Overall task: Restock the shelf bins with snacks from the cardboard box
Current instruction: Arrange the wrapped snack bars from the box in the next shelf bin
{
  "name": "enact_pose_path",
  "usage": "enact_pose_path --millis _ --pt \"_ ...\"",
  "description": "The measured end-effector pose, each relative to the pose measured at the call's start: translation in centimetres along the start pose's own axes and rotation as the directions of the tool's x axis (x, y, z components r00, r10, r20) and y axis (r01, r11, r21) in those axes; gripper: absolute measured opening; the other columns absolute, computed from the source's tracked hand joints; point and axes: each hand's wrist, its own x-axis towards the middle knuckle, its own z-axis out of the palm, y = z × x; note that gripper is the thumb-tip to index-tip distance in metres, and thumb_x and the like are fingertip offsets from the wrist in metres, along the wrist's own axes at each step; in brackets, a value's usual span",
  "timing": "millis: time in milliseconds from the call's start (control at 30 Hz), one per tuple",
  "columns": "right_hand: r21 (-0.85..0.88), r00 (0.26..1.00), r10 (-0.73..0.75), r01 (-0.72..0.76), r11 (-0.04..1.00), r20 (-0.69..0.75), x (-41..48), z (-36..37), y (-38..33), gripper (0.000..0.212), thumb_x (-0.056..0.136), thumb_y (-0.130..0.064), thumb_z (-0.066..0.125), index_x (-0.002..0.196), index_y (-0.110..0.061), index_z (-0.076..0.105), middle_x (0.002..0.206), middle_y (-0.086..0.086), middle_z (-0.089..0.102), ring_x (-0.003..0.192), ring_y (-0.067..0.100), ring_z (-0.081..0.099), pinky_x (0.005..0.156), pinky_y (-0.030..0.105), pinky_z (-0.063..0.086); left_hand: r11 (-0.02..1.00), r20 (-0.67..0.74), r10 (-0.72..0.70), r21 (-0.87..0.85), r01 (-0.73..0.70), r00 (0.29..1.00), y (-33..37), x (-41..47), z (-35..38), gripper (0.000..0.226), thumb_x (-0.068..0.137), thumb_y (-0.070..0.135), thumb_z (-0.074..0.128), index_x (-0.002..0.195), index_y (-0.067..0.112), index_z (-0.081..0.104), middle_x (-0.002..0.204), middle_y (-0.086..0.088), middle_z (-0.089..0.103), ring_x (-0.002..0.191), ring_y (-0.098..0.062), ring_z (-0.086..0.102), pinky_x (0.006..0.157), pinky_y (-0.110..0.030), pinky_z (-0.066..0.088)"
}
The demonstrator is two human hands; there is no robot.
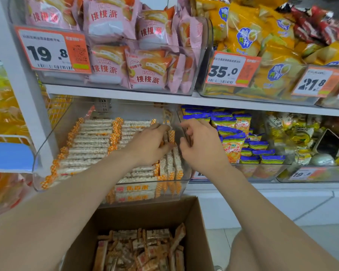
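Note:
A clear plastic bin (pixel 47 149) on the lower shelf holds rows of orange-and-white rice snack bars (pixel 94 141). My left hand (pixel 151 145) is inside the bin at its right side, fingers curled round a few upright bars (pixel 171 136). My right hand (pixel 200 145) hovers at the bin's right wall, fingers loosely bent, and I cannot make out anything in it. Below, an open cardboard box (pixel 196 218) holds several more of the same bars (pixel 141 249) in a loose pile.
To the right a neighbouring bin (pixel 270 169) holds blue and orange packets, and further right sits one with yellow packets. The upper shelf (pixel 125 92) carries bins of pink cake packs and yellow chip bags with orange price tags. My knee (pixel 249 251) is beside the box.

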Motion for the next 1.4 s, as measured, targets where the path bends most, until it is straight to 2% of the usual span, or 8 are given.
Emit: enact_pose_path --millis 233,367,667,767,833,933,1267,1400 --pt "-0.117 0.995 0.080 -0.072 0.991 0.065 0.6 0.1 1.3 0.020 0.089 -0.036 0.070 0.106 -0.026 0.073 0.060 -0.010 0.062 0.088 0.024 0.070 0.102 0.048 0.049 0.995 -0.166 -0.056 0.076 0.069 0.985 0.3 2.6 1.5 0.022 0.101 0.033 0.060 0.121 0.037 0.065 0.105 -0.003 0.077 0.103 -0.034 0.069 0.079 -0.044 0.058" --pt "-0.042 0.993 0.090 -0.087 0.995 0.077 1.2 0.2 1.4 0.026 0.087 -0.027 0.074 0.112 -0.020 0.074 0.072 -0.009 0.061 0.090 0.025 0.069 0.108 0.044 0.045 0.977 -0.213 -0.004 0.206 0.049 0.977 -0.3 3.7 1.2 0.010 0.101 0.034 0.059 0.105 0.034 0.068 0.094 0.000 0.075 0.095 -0.031 0.070 0.073 -0.036 0.049" --pt "0.019 0.991 0.108 -0.110 0.994 0.080 1.2 0.2 1.4 0.020 0.088 -0.028 0.072 0.106 -0.021 0.071 0.064 -0.006 0.065 0.078 0.019 0.067 0.102 0.040 0.048 0.994 0.106 -0.034 -0.099 0.045 0.994 -1.7 4.7 0.3 0.036 0.091 -0.001 0.047 0.104 0.027 0.067 0.098 -0.002 0.072 0.100 -0.027 0.066 0.079 -0.033 0.051" --pt "0.014 0.996 0.075 -0.076 0.997 0.057 0.7 0.0 1.2 0.017 0.089 -0.033 0.066 0.101 -0.023 0.071 0.059 -0.004 0.066 0.068 0.020 0.068 0.090 0.043 0.058 0.998 0.029 -0.066 0.000 0.066 0.997 -1.0 2.9 0.3 0.046 0.101 0.025 0.041 0.145 0.020 0.052 0.143 -0.013 0.059 0.137 -0.035 0.050 0.108 -0.042 0.043" --pt "0.013 0.996 0.065 -0.066 0.998 0.063 0.5 -0.3 1.1 0.019 0.090 -0.032 0.063 0.098 -0.019 0.073 0.059 -0.002 0.067 0.063 0.020 0.068 0.077 0.041 0.061 0.983 0.193 -0.124 0.157 0.094 0.973 0.4 0.8 0.8 0.064 0.106 0.046 0.029 0.165 0.025 0.019 0.174 -0.004 0.013 0.161 -0.034 0.007 0.128 -0.058 0.011" --pt "-0.034 0.995 0.044 -0.041 0.999 0.091 0.0 -0.7 0.5 0.022 0.090 -0.030 0.060 0.096 -0.014 0.073 0.056 0.001 0.065 0.060 0.020 0.065 0.075 0.041 0.061 0.976 0.384 -0.163 0.198 0.091 0.909 1.8 -0.9 2.2 0.074 0.106 0.062 0.016 0.166 0.030 -0.013 0.172 0.008 -0.022 0.158 -0.026 -0.023 0.127 -0.057 -0.009" --pt "-0.139 0.991 -0.129 0.121 0.983 -0.047 -3.6 -1.4 -2.7 0.018 0.087 -0.021 0.067 0.104 -0.018 0.072 0.100 0.002 0.057 0.093 0.024 0.059 0.083 0.041 0.050 0.982 0.283 -0.178 0.107 0.153 0.943 2.7 -5.1 -1.3 0.077 0.106 0.059 0.032 0.167 0.027 -0.001 0.175 -0.005 -0.008 0.161 -0.033 -0.010 0.127 -0.061 -0.002" --pt "-0.055 0.947 -0.239 0.256 0.965 0.214 -6.2 -0.7 -4.6 0.011 0.091 -0.031 0.063 0.091 -0.024 0.072 0.089 -0.006 0.060 0.084 0.015 0.060 0.073 0.035 0.056 0.932 0.378 -0.322 0.286 0.221 0.868 0.2 -12.4 -3.9 0.090 0.099 0.075 0.035 0.163 0.040 -0.017 0.172 0.005 -0.025 0.156 -0.038 -0.025 0.122 -0.066 -0.010"
